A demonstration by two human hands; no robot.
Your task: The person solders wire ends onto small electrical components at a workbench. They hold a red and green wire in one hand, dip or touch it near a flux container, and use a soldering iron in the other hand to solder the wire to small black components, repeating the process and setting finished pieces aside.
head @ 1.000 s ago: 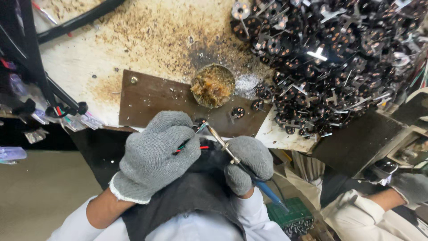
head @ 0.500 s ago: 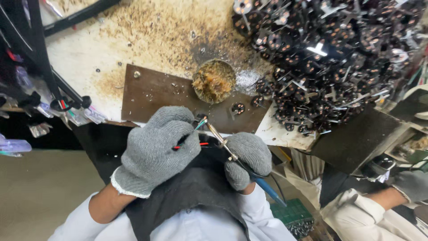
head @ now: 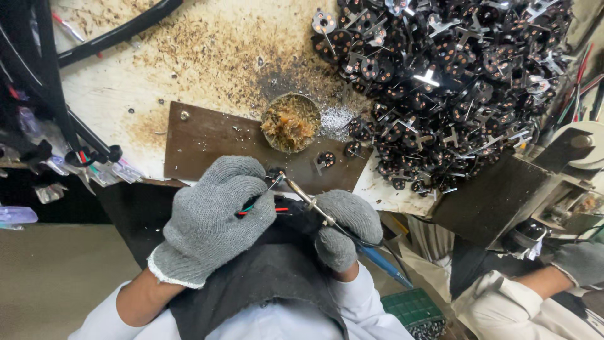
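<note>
We see two hands in grey knitted gloves, close together at the near edge of the white, dirty workbench [head: 189, 82]. The left hand [head: 217, 217] is curled shut around thin red and green wires [head: 261, 209], which poke out from under its fingers. We count one red wire and one green wire. The right hand [head: 346, 226] is closed tight around one soldering iron with a blue handle and a thin metal tip [head: 314, 208]. The blue handle sticks out near and to the right of the hand. The tip points far and left, and ends just beside the left hand's fingertips, where the wires come out. We cannot tell if the tip touches the wires.

Just past the hands lies one flat brown board [head: 214, 138] on the bench. At its far edge sits one small round metal cup full of brown fuzzy stuff [head: 290, 123]. Far and to the right is a big heap of small black round parts with metal legs [head: 453, 82], too many to count. Two of them [head: 336, 155] lie alone on the board. At the near right we see another person's grey gloved hand [head: 582, 261].
</note>
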